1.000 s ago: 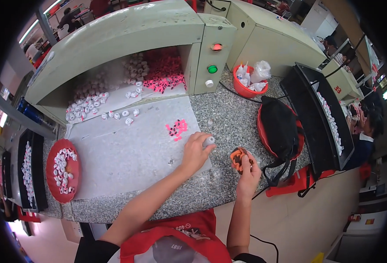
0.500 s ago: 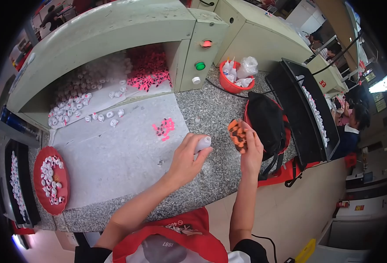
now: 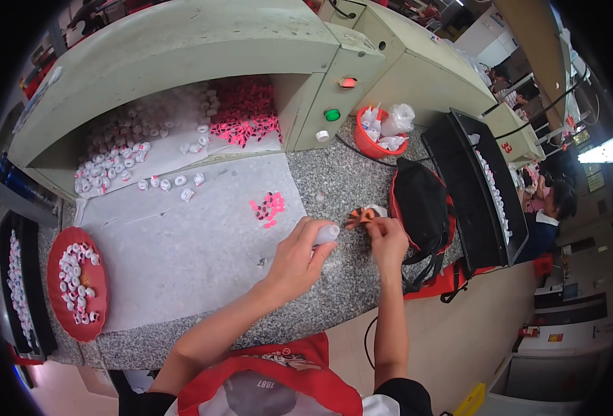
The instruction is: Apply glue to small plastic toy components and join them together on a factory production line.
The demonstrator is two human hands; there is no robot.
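My left hand (image 3: 298,254) is closed around a small white cylindrical piece (image 3: 326,234) that sticks out toward the right. My right hand (image 3: 387,243) pinches a small orange part (image 3: 361,216) with dark spots, just right of the white piece. Both hands hover over the speckled granite counter (image 3: 334,187). A small cluster of pink pieces (image 3: 270,207) lies on the white paper sheet (image 3: 182,236) a little left of my hands.
A green machine housing (image 3: 182,41) holds heaps of white pieces (image 3: 123,139) and pink pieces (image 3: 244,114). A red tray (image 3: 78,281) of white pieces lies at left. A red bowl (image 3: 379,142), a black bag (image 3: 421,204) and a black tray (image 3: 483,187) stand at right. Another person (image 3: 553,208) sits far right.
The view has swung and both hands have come closer together; the orange part in my right hand now sits just beside the white piece in my left hand.
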